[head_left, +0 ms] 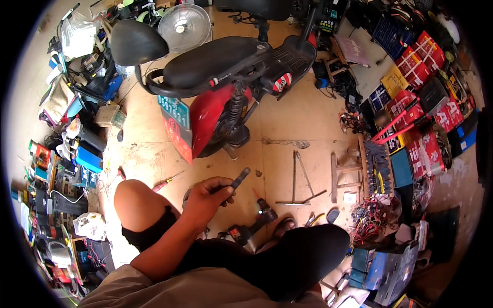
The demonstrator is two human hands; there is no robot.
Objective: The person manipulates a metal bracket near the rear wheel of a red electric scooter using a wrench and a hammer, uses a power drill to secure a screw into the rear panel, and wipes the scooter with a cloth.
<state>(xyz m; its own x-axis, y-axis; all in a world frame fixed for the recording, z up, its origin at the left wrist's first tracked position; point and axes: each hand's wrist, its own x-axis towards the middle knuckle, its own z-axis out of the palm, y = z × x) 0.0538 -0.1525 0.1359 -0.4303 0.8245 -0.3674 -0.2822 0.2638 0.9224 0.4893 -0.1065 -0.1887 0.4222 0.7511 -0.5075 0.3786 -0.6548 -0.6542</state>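
mid-frame, our left hand (pixel 210 197) is pinching a flat, dark-grey, metal-looking strip (pixel 240 178) by one end, seemingly leaving its tip free; our right hand isn't showing.

At 7 o'clock from the middle, the left hand (pixel 208 199) hides the lower end of a dark strip (pixel 241 177) — too small to tell what it is. The drill (pixel 264 211) at 6 o'clock is partly covered by dark clothing, and the sandal (pixel 286 224) at 5 o'clock goes under the knee. At 4 o'clock, single strands in the wire tangle (pixel 371 222) cannot be told apart. The top edge cuts a black shape (pixel 254 7) at 12 o'clock; the bottom edge cuts the shirt (pixel 205 288) — at 6.
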